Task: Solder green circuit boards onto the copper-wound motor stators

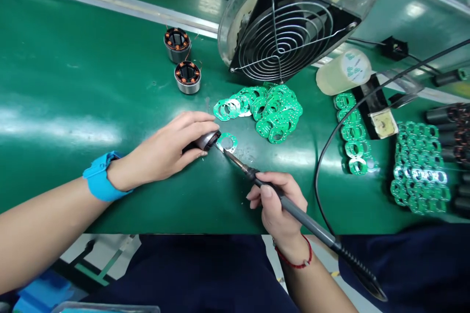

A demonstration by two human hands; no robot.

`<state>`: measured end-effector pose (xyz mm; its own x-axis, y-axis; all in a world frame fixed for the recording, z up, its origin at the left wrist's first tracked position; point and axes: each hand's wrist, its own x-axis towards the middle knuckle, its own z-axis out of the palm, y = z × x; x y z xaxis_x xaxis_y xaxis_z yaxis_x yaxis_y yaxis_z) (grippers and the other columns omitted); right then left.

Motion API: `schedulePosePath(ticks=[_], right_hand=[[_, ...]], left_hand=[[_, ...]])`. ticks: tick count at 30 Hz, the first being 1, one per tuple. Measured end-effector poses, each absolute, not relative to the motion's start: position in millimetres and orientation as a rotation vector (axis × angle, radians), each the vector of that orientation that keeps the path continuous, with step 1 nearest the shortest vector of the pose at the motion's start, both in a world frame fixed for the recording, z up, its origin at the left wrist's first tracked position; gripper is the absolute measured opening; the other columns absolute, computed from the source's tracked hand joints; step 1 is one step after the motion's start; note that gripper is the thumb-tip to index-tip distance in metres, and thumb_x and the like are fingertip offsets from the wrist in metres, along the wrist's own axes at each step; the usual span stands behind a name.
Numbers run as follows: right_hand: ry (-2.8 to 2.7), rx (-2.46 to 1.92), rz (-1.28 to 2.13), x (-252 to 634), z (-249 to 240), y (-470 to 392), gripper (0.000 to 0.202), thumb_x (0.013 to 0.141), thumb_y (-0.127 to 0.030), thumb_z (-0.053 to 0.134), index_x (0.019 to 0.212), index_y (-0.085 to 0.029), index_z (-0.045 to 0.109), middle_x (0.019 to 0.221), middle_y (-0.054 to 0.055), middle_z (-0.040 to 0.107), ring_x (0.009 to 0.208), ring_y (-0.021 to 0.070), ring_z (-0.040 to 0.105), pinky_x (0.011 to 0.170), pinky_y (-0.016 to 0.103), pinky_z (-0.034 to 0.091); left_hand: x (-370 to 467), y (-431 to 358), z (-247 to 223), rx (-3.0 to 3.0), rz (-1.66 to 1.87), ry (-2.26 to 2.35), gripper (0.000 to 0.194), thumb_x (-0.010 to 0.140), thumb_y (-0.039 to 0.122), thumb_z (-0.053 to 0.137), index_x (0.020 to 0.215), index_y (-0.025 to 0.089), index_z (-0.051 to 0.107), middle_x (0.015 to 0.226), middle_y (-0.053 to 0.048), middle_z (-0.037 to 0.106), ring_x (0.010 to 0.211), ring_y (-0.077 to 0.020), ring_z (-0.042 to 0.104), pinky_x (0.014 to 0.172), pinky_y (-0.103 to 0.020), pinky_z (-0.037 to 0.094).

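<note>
My left hand (pixel 172 144), with a blue band at the wrist, is closed round a motor stator (pixel 207 140) lying on its side on the green bench. In my right hand (pixel 275 200) is a soldering iron (pixel 299 215), held like a pen. Its tip points up and left, close to the stator's open end; whether they touch I cannot tell. A ring-shaped green circuit board (pixel 227 142) lies flat beside the stator, partly under the iron's tip. Just beyond is a loose heap of similar ring boards (pixel 281 110).
Two upright stators (pixel 187 77) stand at the back left. A fan with a wire guard (pixel 284 34) leans over the boards. Right of it are a pale roll (pixel 343 72), a black holder with a sponge (pixel 383 123) and arrayed boards (pixel 420 166). The iron's cable (pixel 318 171) loops across the bench.
</note>
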<state>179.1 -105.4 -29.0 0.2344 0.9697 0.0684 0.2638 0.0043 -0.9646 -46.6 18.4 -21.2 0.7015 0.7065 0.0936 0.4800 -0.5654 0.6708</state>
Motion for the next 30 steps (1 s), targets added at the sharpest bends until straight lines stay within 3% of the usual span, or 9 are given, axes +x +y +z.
schedulePosePath(ticks=[25, 30], right_hand=[[-1.33, -1.435, 0.768, 180.5, -31.3, -108.8, 0.012, 0.094, -0.032, 0.061, 0.099, -0.022, 0.066, 0.06, -0.005, 0.07, 0.039, 0.0093, 0.06, 0.037, 0.019, 0.048], [-1.399, -1.424, 0.648, 182.4, -30.8, -109.2, 0.015, 0.093, -0.027, 0.063, 0.107, -0.025, 0.066, 0.07, -0.003, 0.071, 0.049, 0.0112, 0.066, 0.045, 0.022, 0.055]], left_hand=[[-43.4, 18.4, -23.3, 2.399, 0.579, 0.82, 0.034, 0.096, 0.015, 0.05, 0.129, 0.018, 0.052, 0.135, -0.012, 0.057, 0.128, -0.0254, 0.053, 0.103, -0.043, 0.05], [-43.2, 18.2, -25.3, 2.431, 0.59, 0.811, 0.034, 0.095, 0.012, 0.053, 0.128, 0.014, 0.052, 0.133, -0.015, 0.057, 0.127, -0.0246, 0.053, 0.104, -0.04, 0.05]])
